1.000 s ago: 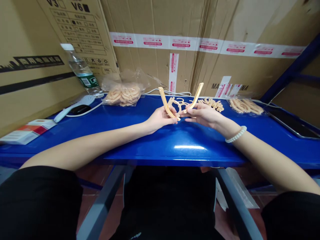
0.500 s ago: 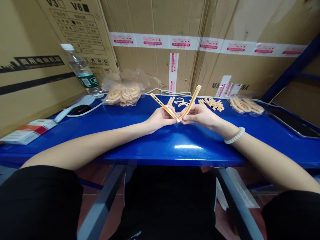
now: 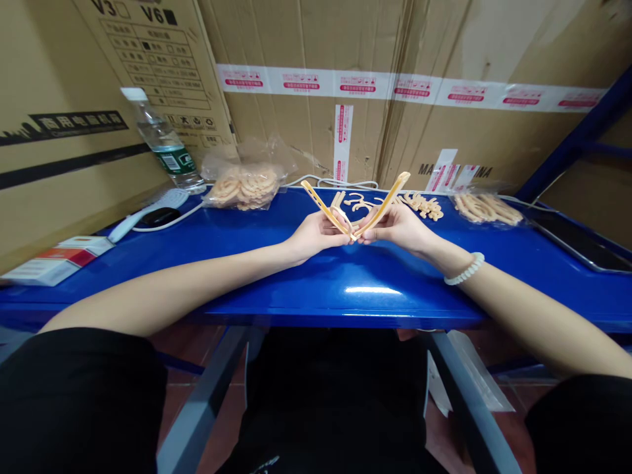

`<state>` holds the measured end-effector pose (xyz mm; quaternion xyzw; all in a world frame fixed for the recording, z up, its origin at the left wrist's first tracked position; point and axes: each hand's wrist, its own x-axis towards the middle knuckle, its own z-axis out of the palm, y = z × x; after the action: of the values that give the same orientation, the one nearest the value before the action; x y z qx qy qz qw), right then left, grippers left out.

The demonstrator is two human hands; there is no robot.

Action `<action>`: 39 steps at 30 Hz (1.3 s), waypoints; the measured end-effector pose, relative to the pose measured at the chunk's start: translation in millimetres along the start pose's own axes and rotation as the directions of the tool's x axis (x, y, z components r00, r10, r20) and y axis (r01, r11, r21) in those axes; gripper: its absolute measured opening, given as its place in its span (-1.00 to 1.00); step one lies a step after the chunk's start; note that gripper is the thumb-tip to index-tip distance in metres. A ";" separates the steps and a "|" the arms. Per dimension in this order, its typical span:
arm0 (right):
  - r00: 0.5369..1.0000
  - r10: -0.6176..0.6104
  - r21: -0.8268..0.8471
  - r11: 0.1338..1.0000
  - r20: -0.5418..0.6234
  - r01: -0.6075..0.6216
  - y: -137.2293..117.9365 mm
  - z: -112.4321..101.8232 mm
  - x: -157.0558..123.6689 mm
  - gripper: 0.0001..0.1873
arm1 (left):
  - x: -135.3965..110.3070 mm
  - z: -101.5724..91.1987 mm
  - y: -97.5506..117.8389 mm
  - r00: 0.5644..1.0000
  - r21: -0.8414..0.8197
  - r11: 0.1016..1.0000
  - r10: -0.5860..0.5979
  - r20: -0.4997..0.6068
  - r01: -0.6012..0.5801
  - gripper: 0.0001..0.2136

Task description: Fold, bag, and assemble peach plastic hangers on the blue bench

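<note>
Head: clear bag (image 3: 269,157) holds tan rings (image 3: 241,187); left hand (image 3: 316,235), right hand (image 3: 399,227) grip tan strips (image 3: 390,196).

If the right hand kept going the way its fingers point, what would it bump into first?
Most likely the left hand: the right hand points straight across at it, fingertips nearly meeting where the two tan strips join.

On the one table (image 3: 345,289) I count two hands, the left hand (image 3: 316,235) and the right hand (image 3: 399,227), and two beige strips, the left strip (image 3: 322,205) and the right strip (image 3: 391,193), one per hand. I also count one water bottle (image 3: 162,141), one red-and-white box (image 3: 54,259), one bead bracelet (image 3: 464,268) and two clear bags, the left bag (image 3: 244,184) and the right bag (image 3: 484,207). The loose beige pieces (image 3: 422,204) lie too small for me to count.
</note>
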<state>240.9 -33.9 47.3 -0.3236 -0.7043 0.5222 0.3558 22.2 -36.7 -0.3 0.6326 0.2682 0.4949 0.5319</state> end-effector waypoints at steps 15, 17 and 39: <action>1.000 0.002 -0.020 1.000 -0.003 -0.002 -1.6 2.6 -1.3 -0.62 | 1.1 -1.0 -3.1 1.000 -0.031 0.999 -0.024 -0.015 0.023 -0.59; 1.000 -0.004 -0.034 0.999 -0.016 0.004 -1.3 3.7 -1.7 -0.64 | 1.2 -1.4 -3.2 0.999 -0.027 0.999 -0.031 -0.024 0.030 -0.58; 0.994 -0.058 -0.025 0.998 -0.090 0.056 10.6 11.0 0.7 -0.58 | 2.8 -4.5 -6.5 0.993 -0.070 0.994 -0.088 -0.080 0.082 -0.55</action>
<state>232.2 -36.3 35.0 -0.3307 -0.7023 0.4885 0.3985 20.3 -30.5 -5.7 0.5816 0.3001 0.5062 0.5616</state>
